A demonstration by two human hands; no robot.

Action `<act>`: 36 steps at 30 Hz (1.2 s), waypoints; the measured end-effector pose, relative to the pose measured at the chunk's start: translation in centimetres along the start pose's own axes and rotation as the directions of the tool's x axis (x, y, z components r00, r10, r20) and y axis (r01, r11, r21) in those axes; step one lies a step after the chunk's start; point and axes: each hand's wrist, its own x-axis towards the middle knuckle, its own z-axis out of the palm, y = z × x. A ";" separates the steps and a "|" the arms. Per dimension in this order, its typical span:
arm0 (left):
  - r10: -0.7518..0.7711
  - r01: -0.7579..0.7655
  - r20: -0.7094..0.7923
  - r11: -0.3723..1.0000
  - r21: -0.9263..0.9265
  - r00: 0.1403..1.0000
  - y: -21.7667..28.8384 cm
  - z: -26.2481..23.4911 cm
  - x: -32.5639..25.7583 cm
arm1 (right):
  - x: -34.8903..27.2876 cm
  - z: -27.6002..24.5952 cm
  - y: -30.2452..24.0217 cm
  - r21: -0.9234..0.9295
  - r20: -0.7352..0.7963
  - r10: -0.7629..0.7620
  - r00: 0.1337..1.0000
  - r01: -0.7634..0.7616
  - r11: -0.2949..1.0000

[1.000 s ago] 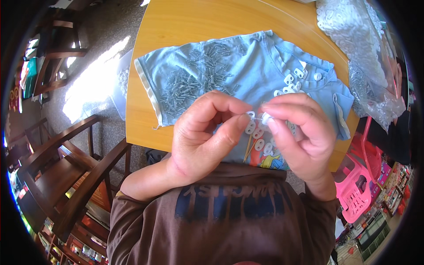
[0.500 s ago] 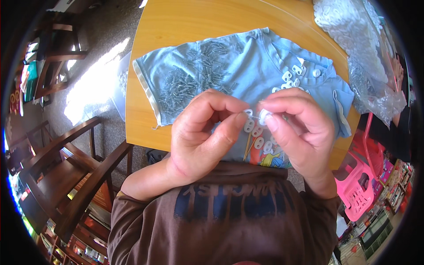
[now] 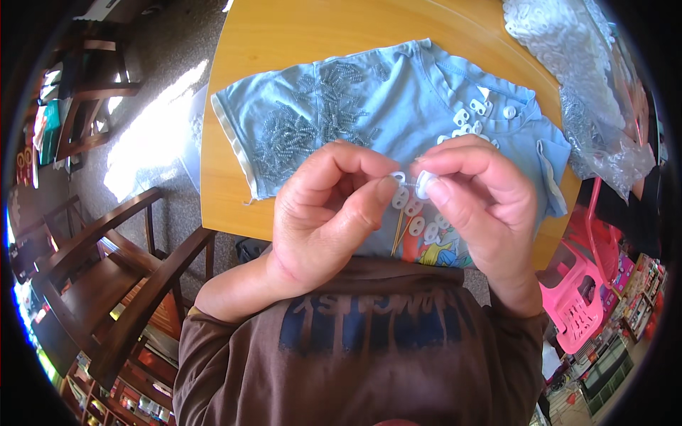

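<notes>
On the wooden table (image 3: 298, 42) with the blue shirt (image 3: 383, 99) spread out, I'm mid-assembly, looks like: left hand (image 3: 323, 216) and right hand (image 3: 483, 206) each pinching one small white plastic piece (image 3: 420, 184) together above it, next probably needs a firm, aligned squeeze.

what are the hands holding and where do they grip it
Both hands pinch small white plastic pieces: left hand by thumb and forefinger tips at one, right hand on another.
</notes>
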 end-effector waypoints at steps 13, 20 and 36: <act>0.040 -0.045 0.078 0.997 0.066 0.996 0.0 -0.2 -0.2 | 0.3 0.9 0.4 -0.214 -0.042 -0.203 0.978 0.190 0.958; -0.006 0.013 0.065 0.995 -0.101 0.998 -0.4 0.0 -0.3 | -0.2 0.9 0.3 0.041 -0.028 -0.030 0.999 0.032 0.999; -0.094 0.124 0.114 0.948 -0.293 0.989 -0.7 0.3 -0.4 | -0.6 1.9 1.1 -0.338 -0.061 -0.350 0.935 0.311 0.888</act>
